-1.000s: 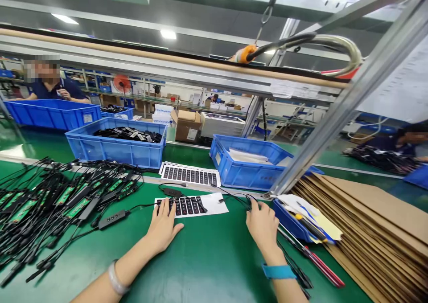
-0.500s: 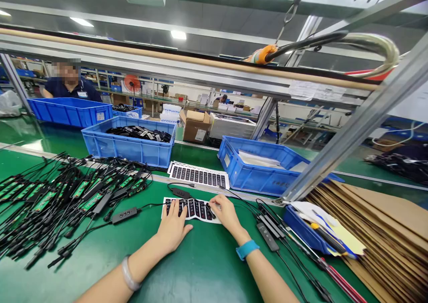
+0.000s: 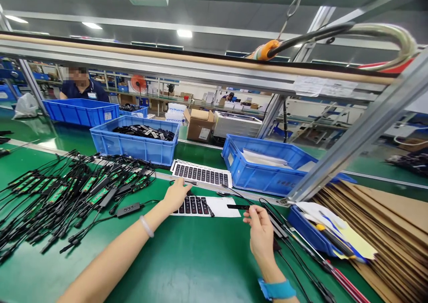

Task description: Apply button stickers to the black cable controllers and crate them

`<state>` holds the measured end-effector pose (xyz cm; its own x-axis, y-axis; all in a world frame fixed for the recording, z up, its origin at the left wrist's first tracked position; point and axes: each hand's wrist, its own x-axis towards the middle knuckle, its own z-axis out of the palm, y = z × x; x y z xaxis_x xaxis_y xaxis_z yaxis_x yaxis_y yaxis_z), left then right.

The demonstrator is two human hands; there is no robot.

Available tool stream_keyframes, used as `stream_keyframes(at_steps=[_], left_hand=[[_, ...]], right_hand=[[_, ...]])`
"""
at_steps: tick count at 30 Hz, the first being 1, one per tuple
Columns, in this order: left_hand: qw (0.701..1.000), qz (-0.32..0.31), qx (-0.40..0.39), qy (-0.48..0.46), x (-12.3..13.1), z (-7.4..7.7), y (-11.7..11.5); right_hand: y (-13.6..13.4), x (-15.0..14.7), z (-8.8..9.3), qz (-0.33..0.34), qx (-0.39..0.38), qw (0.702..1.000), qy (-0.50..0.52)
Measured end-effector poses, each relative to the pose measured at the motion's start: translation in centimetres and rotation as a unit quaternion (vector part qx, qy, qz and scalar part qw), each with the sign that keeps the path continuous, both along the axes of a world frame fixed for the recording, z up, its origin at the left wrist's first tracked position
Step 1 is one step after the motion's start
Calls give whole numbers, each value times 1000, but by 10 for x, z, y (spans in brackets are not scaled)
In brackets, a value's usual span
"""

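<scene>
My right hand point(image 3: 261, 231) pinches a thin black sticker strip point(image 3: 238, 207) at its right end, over the bare white part of a label sheet point(image 3: 220, 208). Rows of black stickers point(image 3: 197, 206) remain on the sheet's left part, with a thin black cable end lying across it. My left hand point(image 3: 175, 197) is at the sheet's upper left corner, fingers closed over a small black inline controller mostly hidden beneath them. Its cable runs along behind the sheet. Another corded controller point(image 3: 129, 210) lies to the left on the green table.
A pile of cables with green circuit boards point(image 3: 90, 182) covers the left. Behind stand a blue bin of black parts point(image 3: 133, 148), a second label sheet point(image 3: 200, 174) and another blue bin point(image 3: 264, 178). Cardboard sheets point(image 3: 377, 231) and a tool tray point(image 3: 314, 231) lie right.
My right hand has moved right, with the black sticker strip now off the sheet. My left hand has gone from lying flat on the stickers up to the controller behind them.
</scene>
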<state>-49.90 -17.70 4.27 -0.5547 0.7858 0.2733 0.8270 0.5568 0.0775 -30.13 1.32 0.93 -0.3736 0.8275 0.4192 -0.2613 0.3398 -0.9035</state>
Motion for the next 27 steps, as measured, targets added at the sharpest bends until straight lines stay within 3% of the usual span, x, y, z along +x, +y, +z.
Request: stream_keyframes(at_steps=[6, 10, 13, 15, 20, 27], left_hand=[[994, -96, -54, 28, 3, 24, 16], [983, -167, -75, 33, 29, 31, -6], [970, -222, -98, 14, 54, 26, -25], [977, -194, -89, -25, 69, 19, -31], [993, -6, -45, -109, 92, -3, -21], [982, 19, 14, -185, 99, -16, -16]], right_hand=[[-6, 8, 6, 14, 14, 1000, -4], [-8, 15, 15, 2, 28, 1000, 13], [-10, 16, 18, 8, 38, 999, 19], [-13, 16, 18, 19, 38, 999, 18], [-24, 13, 12, 60, 30, 998, 6], [-48, 12, 6, 124, 31, 992, 9]])
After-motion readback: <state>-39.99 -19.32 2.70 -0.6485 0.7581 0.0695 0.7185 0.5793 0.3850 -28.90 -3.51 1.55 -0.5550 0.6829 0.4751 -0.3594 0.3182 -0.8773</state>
